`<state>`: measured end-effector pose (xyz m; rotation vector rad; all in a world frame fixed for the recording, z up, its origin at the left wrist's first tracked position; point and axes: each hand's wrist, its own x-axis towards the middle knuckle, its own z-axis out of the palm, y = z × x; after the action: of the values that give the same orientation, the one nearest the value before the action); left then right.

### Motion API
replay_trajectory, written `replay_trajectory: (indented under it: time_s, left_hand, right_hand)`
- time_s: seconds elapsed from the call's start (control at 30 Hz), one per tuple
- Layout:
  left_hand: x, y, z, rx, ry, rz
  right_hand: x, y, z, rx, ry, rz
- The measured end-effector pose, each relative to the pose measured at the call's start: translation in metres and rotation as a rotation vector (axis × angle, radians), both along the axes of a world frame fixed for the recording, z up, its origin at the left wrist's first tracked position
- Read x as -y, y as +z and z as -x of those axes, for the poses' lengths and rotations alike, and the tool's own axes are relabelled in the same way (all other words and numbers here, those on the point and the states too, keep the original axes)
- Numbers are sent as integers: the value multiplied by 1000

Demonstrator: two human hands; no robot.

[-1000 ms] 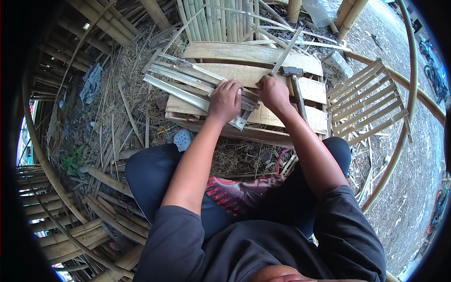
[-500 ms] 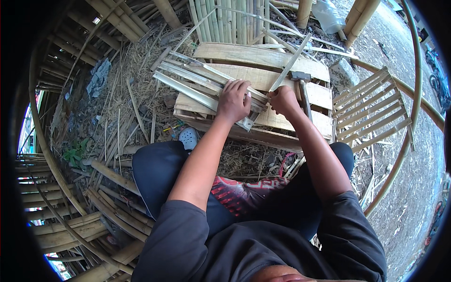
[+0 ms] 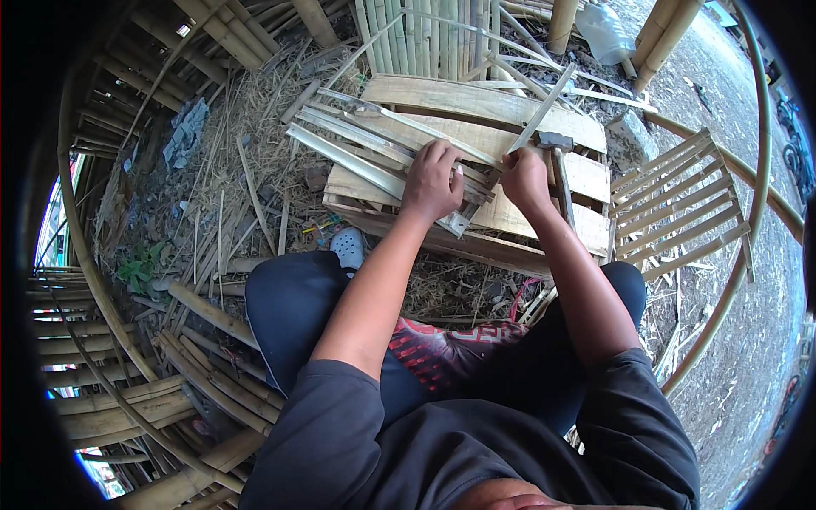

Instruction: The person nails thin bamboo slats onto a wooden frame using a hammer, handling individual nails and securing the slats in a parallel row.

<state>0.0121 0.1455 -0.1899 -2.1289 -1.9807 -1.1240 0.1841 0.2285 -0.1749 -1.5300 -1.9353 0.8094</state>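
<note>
My left hand (image 3: 433, 180) is closed over a frame of split-bamboo slats (image 3: 365, 127), pressing its near right end onto the wooden crate. A dark cross strip (image 3: 481, 194) shows between my hands at that end of the slats. Just right of it my right hand (image 3: 525, 180) is a fist at the lower end of a long pale bamboo strip (image 3: 544, 106), which slants up and away to the right. What else the fist may hold is hidden. A hammer (image 3: 558, 161) lies on the crate beside my right wrist, its handle partly behind the forearm.
The slatted wooden crate (image 3: 484, 96) is in front of my knees. A finished-looking slat panel (image 3: 680, 204) leans at its right. Beyond are a stone block (image 3: 631, 138), upright bamboo (image 3: 416, 42) and a clear plastic container (image 3: 605, 34). Bamboo poles (image 3: 208, 314) lie left.
The whole view has shifted slightly. My right fist and the pale strip's lower end are a little farther from my left hand, which keeps its place on the slats.
</note>
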Motion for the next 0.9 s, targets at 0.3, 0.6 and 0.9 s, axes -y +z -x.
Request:
replay_trajectory:
  time_s: [0.3,0.6,0.9]
  left_hand:
    - [-7,-4,0,-116,23,-34]
    - [-5,-1,-1,-207,14,111]
    - [-5,-2,-4,-192,38,56]
  right_hand:
    - [-7,-14,-6,93,66,-65]
    - [2,4,-2,-83,-23,-122]
    - [-16,-17,-6,-152,2,-2]
